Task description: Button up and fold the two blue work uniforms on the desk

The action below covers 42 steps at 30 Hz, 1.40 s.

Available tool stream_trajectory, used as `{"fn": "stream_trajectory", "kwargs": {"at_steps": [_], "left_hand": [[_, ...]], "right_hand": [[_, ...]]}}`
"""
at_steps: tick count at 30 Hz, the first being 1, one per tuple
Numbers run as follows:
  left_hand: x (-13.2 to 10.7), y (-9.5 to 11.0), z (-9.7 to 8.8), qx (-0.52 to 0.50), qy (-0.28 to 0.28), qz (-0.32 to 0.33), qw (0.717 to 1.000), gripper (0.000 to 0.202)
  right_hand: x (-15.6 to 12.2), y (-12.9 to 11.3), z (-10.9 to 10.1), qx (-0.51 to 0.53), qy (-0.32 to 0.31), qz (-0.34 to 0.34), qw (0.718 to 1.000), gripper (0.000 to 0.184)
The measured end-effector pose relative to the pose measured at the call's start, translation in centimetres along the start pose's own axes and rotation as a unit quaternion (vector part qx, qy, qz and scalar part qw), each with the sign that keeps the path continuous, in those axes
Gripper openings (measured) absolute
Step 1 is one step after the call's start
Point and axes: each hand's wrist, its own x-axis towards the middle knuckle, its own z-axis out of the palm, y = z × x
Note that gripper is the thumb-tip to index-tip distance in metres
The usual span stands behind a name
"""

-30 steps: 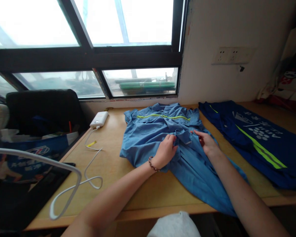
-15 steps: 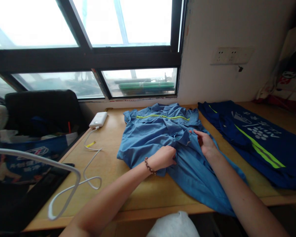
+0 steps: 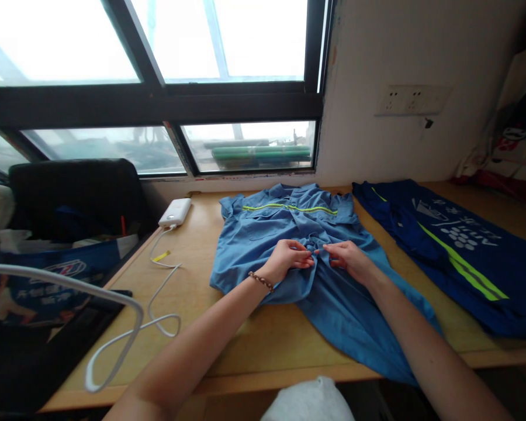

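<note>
A light-blue work shirt (image 3: pixel 254 251) with a yellow-green stripe across the chest lies front up on the wooden table (image 3: pixel 197 234), its collar toward the window. Its lower right part spreads toward the table's front edge. Over the middle of the front, my left hand (image 3: pixel 291 257), with a beaded bracelet at the wrist, pinches the cloth of the shirt. Close beside it, my right hand (image 3: pixel 348 260) pinches the same gathered front with thumb and forefinger. The fingertips of both hands nearly meet there; whether a button lies between them is too small to tell.
On the right lies a dark-blue garment (image 3: pixel 456 240) with a reflective stripe and white print. A white power bank (image 3: pixel 175 212) with a white cable (image 3: pixel 158 321) is at the left. Beyond the table's left edge stand a black chair (image 3: pixel 76 193) and a printed bag (image 3: pixel 44 286).
My left hand has moved up and my right hand left and slightly down, bringing them together at the shirt's front. The cloth between them is now bunched.
</note>
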Motion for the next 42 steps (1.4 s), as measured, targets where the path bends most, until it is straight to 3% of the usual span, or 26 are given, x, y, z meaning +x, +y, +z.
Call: {"fn": "stream_trajectory", "kwargs": {"at_steps": [4,10,16,19,22,26,32,35,42], "left_hand": [[0.1,-0.4,-0.3,-0.02,-0.004,-0.012,1.0,0.021],[0.1,-0.9,-0.2,-0.02,-0.018,-0.017,0.999,0.022],[0.0,-1.1,0.1,0.007,-0.009,-0.009,1.0,0.02],[0.0,-1.4,0.1,0.018,-0.012,0.006,1.0,0.021],[0.1,-1.7,0.2,0.017,-0.019,0.017,1.0,0.022],[0.1,-1.8,0.4,0.008,-0.004,0.019,1.0,0.025],[-0.1,-1.9,0.8,0.019,0.032,0.008,0.999,0.032],[-0.1,-2.1,1.0,0.018,0.053,0.019,0.998,0.028],[0.1,-2.4,1.1,-0.027,0.093,-0.019,0.995,0.011]], "right_hand": [[0.2,0.3,0.2,-0.045,-0.006,0.021,0.999,0.027],[0.4,0.7,0.0,-0.001,-0.007,0.02,1.0,0.025],[-0.1,0.2,-0.2,0.023,-0.069,0.052,0.996,0.025],[-0.2,0.3,0.0,-0.015,-0.066,0.042,0.997,0.027],[0.1,0.7,0.4,-0.121,-0.015,-0.003,0.992,0.023],[0.6,1.3,0.8,-0.268,0.032,-0.098,0.958,0.017],[0.3,1.9,1.6,-0.414,0.057,-0.22,0.882,0.011],[0.1,2.0,1.9,-0.449,0.066,-0.243,0.857,0.009],[0.2,2.3,2.0,-0.49,0.054,-0.239,0.837,0.015]]}}
